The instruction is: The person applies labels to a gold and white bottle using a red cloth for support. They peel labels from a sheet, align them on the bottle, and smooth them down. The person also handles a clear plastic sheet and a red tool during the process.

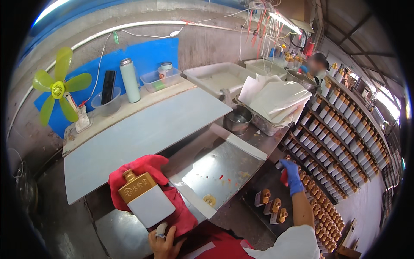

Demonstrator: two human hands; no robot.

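Observation:
A flat white bottle (151,203) with a gold shoulder and gold cap lies tilted on a red cloth (142,166) at the near edge of the steel bench. My left hand (164,244), bare with a white-taped finger, grips the bottle's lower end at the bottom of the view. My right hand (291,175), in a blue glove, is stretched out to the right over rows of small gold-capped bottles (319,211). A bit of red shows at its fingers. What the glove holds is hidden.
A grey board (142,134) lies across the bench and a steel tray (220,168) sits beside it. Behind stand a green fan (58,88), a pale flask (130,80), plastic tubs, a steel bowl (238,119) and stacked paper (276,99). Racks of bottles (340,129) fill the right, where another person stands.

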